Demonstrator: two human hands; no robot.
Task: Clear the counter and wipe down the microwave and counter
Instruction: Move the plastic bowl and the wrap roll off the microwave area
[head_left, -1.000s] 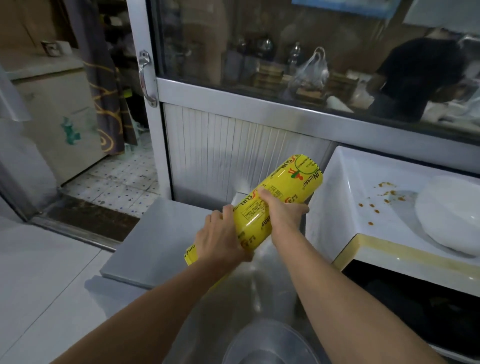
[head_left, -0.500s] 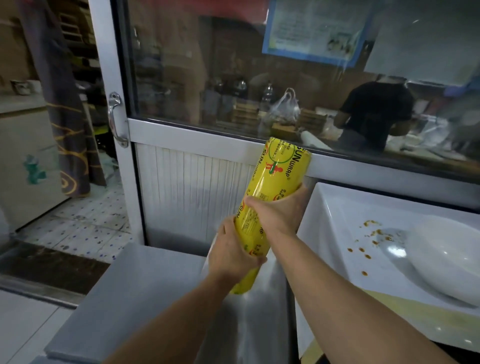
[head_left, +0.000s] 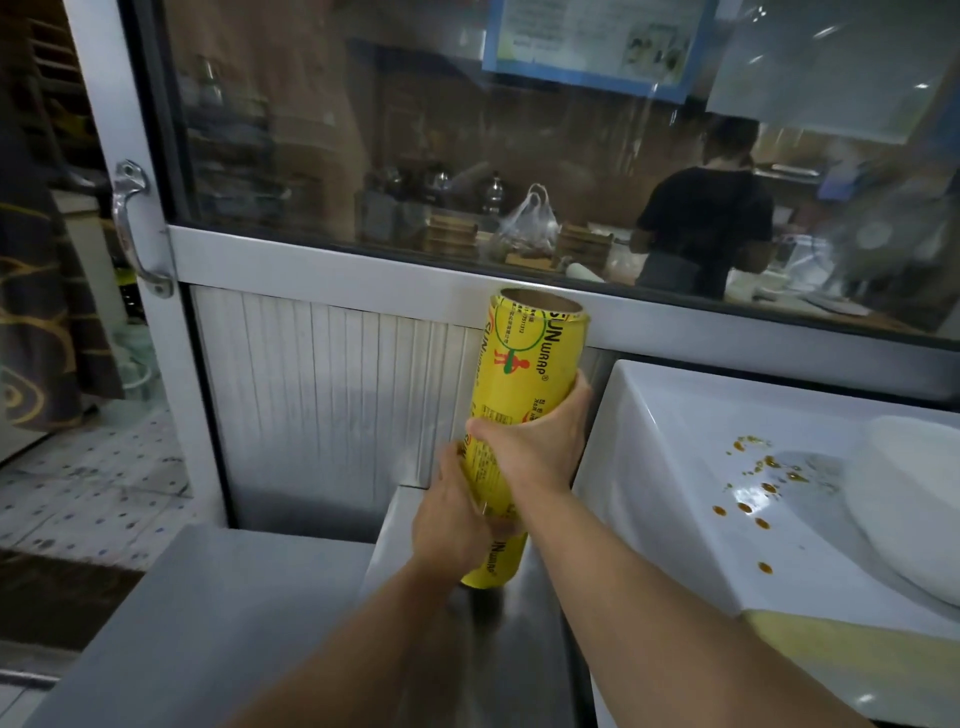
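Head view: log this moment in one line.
both hands grip yellow cling-wrap roll upright | left hand lower, right hand above | microwave top spattered brown

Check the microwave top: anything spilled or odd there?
Yes. Brown-orange sauce drops are spattered across the white microwave top, left of the white plate. Nothing else stands out.

A glass partition (head_left: 467, 156) is spanning the back, a ribbed white panel (head_left: 322, 405) sitting below; tiled floor (head_left: 88, 493) is showing left
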